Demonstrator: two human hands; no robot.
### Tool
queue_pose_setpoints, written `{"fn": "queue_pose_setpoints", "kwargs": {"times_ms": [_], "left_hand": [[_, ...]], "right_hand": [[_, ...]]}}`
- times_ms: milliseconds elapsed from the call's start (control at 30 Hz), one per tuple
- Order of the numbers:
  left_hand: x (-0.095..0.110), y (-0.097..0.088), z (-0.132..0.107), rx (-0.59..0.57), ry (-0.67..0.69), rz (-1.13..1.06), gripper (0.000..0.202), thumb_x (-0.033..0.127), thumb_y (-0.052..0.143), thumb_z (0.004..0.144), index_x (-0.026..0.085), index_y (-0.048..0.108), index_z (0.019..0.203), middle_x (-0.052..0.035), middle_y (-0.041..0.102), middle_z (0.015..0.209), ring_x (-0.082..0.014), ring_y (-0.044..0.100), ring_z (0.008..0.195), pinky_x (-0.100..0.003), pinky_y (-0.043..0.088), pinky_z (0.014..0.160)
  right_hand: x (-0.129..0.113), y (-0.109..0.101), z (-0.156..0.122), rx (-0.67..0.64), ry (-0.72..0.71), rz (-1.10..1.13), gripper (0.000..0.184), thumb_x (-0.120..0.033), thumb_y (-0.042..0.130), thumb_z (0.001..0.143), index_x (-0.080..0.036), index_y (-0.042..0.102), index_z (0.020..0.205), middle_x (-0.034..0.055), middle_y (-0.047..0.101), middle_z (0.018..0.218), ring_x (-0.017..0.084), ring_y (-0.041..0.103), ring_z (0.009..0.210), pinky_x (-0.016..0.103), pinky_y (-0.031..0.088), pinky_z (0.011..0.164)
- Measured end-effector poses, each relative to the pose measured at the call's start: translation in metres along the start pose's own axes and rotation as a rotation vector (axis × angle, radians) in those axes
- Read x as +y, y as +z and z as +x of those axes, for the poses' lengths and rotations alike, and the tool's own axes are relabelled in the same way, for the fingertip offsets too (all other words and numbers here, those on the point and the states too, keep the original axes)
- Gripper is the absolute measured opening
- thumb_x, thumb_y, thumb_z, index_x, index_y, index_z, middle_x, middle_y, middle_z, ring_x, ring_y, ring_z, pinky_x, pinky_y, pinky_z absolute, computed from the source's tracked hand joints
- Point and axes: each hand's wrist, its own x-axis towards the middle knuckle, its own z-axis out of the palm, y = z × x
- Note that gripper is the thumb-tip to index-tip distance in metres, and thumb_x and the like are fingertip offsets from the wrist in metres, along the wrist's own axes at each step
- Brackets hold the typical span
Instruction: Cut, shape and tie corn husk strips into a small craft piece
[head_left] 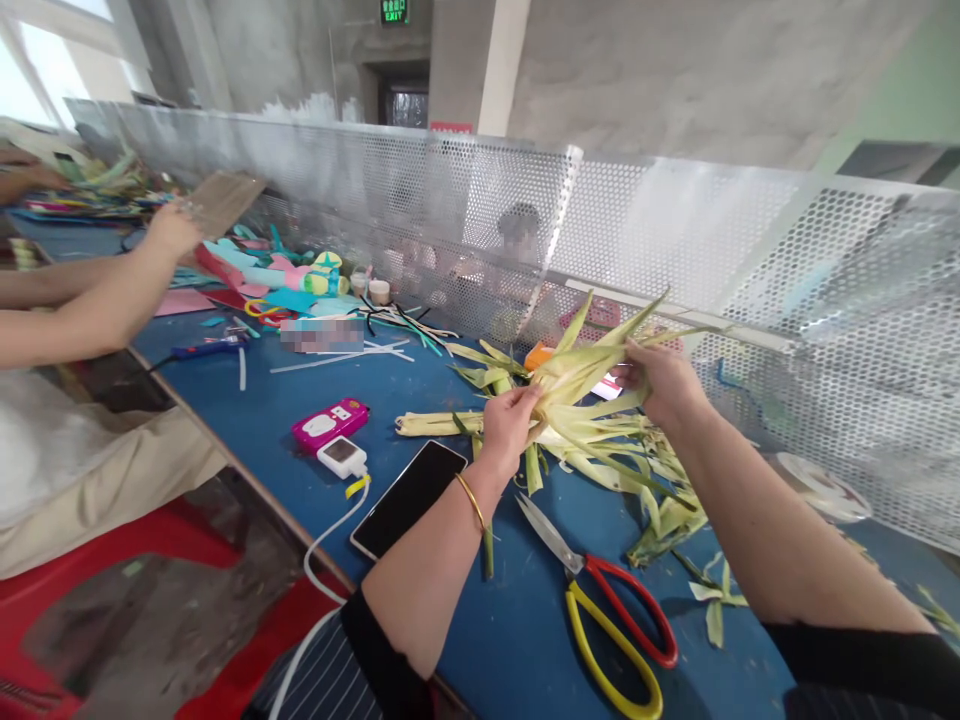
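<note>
My left hand (510,425) is closed around the base of a bundle of pale yellow-green leaf strips (581,375), held just above the blue table (495,640). A gold bangle sits on that wrist. My right hand (660,385) pinches one long strip near the bundle's top, fingers pressed together. More loose strips (645,480) lie on the table under and between my hands. A flat woven strip (439,423) lies to the left of my left hand.
Scissors with red and yellow handles (611,615) lie near the front edge. A black phone (409,497), a pink device (330,422) and a white charger (342,456) lie left. A co-worker's arms (90,300) reach in at far left. A perforated metal screen (675,240) backs the table.
</note>
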Motion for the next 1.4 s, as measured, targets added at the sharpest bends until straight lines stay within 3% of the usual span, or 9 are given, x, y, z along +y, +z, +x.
{"fn": "queue_pose_setpoints", "kwargs": {"times_ms": [533,633,700,767,833,900,1033,1233,1400], "left_hand": [[0.003,-0.006,0.008,0.226,-0.159,-0.213,0.01,0.019,0.075,0.069,0.013,0.067,0.066,0.001,0.061,0.06,-0.0065,0.056,0.054,-0.018,0.04,0.054],[0.001,-0.008,0.011,0.264,-0.2,-0.243,0.014,0.015,0.074,0.071,0.013,0.062,0.063,0.0029,0.057,0.056,-0.0046,0.052,0.049,-0.017,0.042,0.054],[-0.002,-0.009,0.013,0.278,-0.215,-0.249,0.017,0.012,0.072,0.072,0.013,0.06,0.061,0.003,0.057,0.055,-0.0043,0.052,0.048,-0.018,0.044,0.055],[-0.004,-0.01,0.016,0.286,-0.229,-0.253,0.018,0.01,0.069,0.074,0.013,0.058,0.06,0.0026,0.056,0.054,-0.0044,0.051,0.047,-0.018,0.044,0.055],[-0.006,-0.011,0.018,0.296,-0.239,-0.259,0.019,0.009,0.067,0.076,0.013,0.058,0.06,0.0021,0.056,0.053,-0.0045,0.052,0.048,-0.018,0.045,0.055],[-0.008,-0.012,0.02,0.3,-0.248,-0.262,0.02,0.009,0.066,0.077,0.012,0.058,0.06,0.0015,0.057,0.053,-0.0048,0.053,0.049,-0.018,0.044,0.055],[-0.009,-0.013,0.021,0.28,-0.267,-0.258,0.02,0.009,0.067,0.077,0.013,0.058,0.059,0.0002,0.058,0.054,-0.0057,0.054,0.05,-0.017,0.043,0.053],[-0.008,-0.016,0.016,0.249,-0.262,-0.246,0.019,0.011,0.071,0.073,0.013,0.059,0.059,0.0008,0.058,0.054,-0.0055,0.054,0.049,-0.017,0.042,0.053],[-0.008,-0.017,0.015,0.231,-0.266,-0.24,0.019,0.012,0.075,0.068,0.014,0.059,0.059,0.0003,0.058,0.054,-0.0063,0.055,0.049,-0.017,0.041,0.052]], "right_hand": [[0.016,-0.017,0.011,0.114,0.059,-0.265,0.017,-0.033,0.064,0.081,-0.017,0.058,0.077,0.0018,0.061,0.069,0.016,0.062,0.062,0.028,0.053,0.058],[0.008,-0.026,-0.002,0.2,-0.084,-0.516,0.021,-0.034,0.072,0.072,-0.018,0.064,0.082,0.0072,0.064,0.086,0.024,0.063,0.084,0.033,0.051,0.071],[0.001,-0.034,-0.026,0.216,-0.329,-0.936,0.026,-0.039,0.066,0.075,-0.018,0.066,0.09,0.0106,0.065,0.096,0.026,0.061,0.089,0.036,0.048,0.076],[-0.002,-0.043,-0.064,-0.107,-0.384,-1.173,0.025,-0.042,0.057,0.082,-0.02,0.067,0.089,0.0086,0.067,0.089,0.024,0.062,0.08,0.034,0.046,0.07],[0.003,-0.052,-0.109,-0.593,-0.212,-1.261,0.025,-0.042,0.054,0.085,-0.022,0.066,0.093,0.0066,0.069,0.084,0.022,0.063,0.072,0.031,0.046,0.065],[0.015,-0.058,-0.153,-0.827,-0.084,-1.324,0.033,-0.036,0.057,0.082,-0.022,0.064,0.112,0.0084,0.07,0.095,0.024,0.066,0.082,0.033,0.048,0.071],[0.043,-0.059,-0.205,-0.851,-0.091,-1.408,0.061,-0.016,0.051,0.077,-0.017,0.046,0.138,0.015,0.059,0.121,0.026,0.065,0.098,0.038,0.048,0.084],[0.045,-0.054,-0.21,-0.827,-0.052,-1.488,0.054,-0.009,0.044,0.077,-0.014,0.055,0.13,0.0138,0.062,0.106,0.028,0.064,0.097,0.038,0.047,0.085],[0.044,-0.053,-0.219,-0.81,-0.045,-1.461,0.071,-0.014,0.051,0.071,-0.012,0.045,0.142,0.0167,0.061,0.115,0.03,0.063,0.103,0.038,0.047,0.09]]}}
